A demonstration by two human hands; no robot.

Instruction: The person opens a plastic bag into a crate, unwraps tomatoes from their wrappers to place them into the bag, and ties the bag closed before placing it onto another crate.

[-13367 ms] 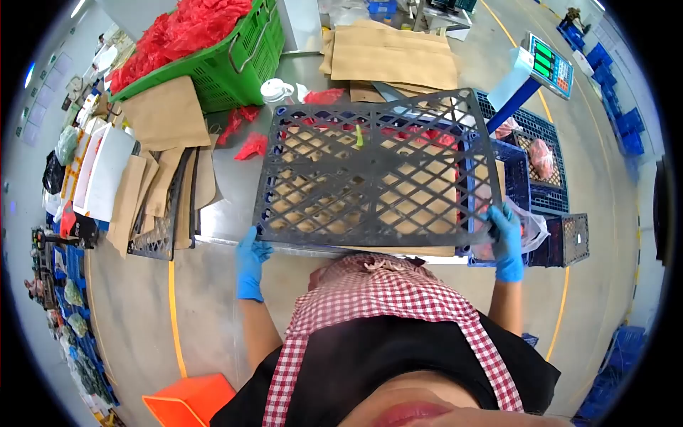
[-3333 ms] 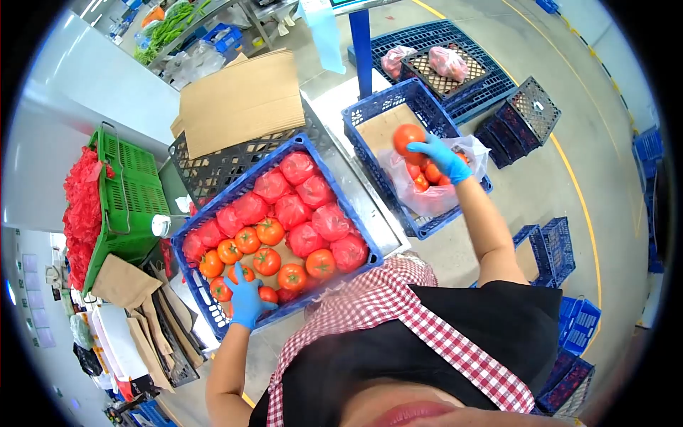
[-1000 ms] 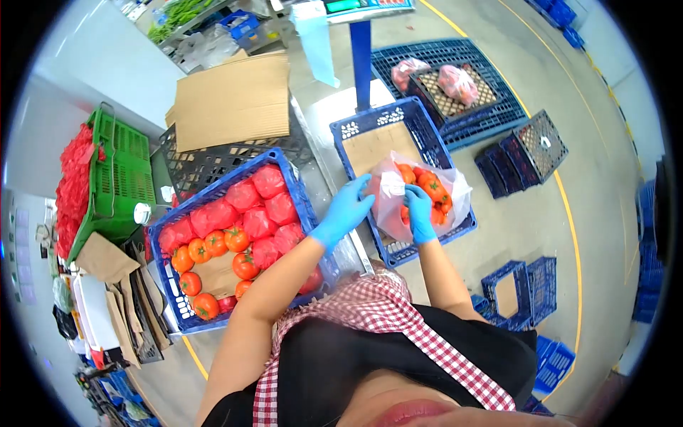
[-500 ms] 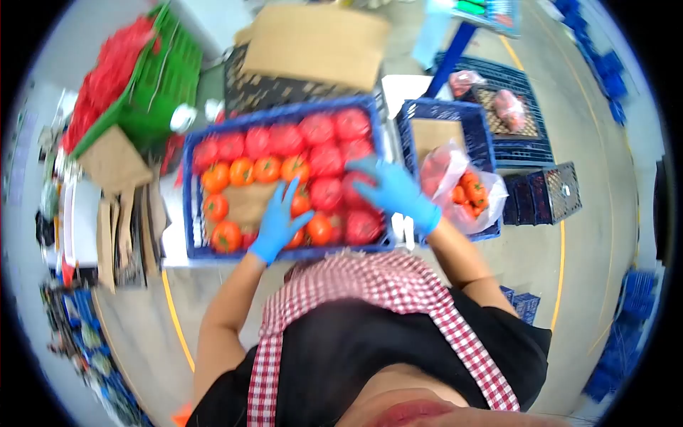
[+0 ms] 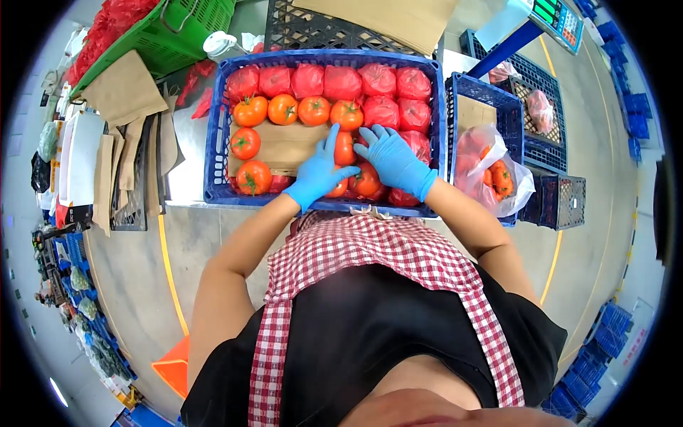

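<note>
Both my hands wear blue gloves over a blue crate [image 5: 212, 149] lined with cardboard [image 5: 281, 148]. My left hand [image 5: 318, 174], fingers spread, rests at the loose tomatoes in the lower middle, beside a tomato [image 5: 344, 149]. Right of it, my right hand [image 5: 395, 158] has its fingers apart, its tips near the same tomatoes and over red-wrapped ones. Several tomatoes in red wrap [image 5: 308, 80] line the back and right side. Unwrapped tomatoes [image 5: 314, 111] form a row before them, with others at the left. Some tomatoes under my hands are partly hidden.
A second blue crate [image 5: 510, 110] at the right holds a clear bag of tomatoes [image 5: 500, 178]. A scale [image 5: 558, 25] stands behind it. At the back left is a green crate [image 5: 171, 35] of red wrap, with a white-lidded container [image 5: 219, 44] and cardboard sheets [image 5: 126, 92] nearby.
My hands have moved from the bag in the right crate to the tomatoes in the large crate. My right hand has come closer to my left. The view has turned and shifted.
</note>
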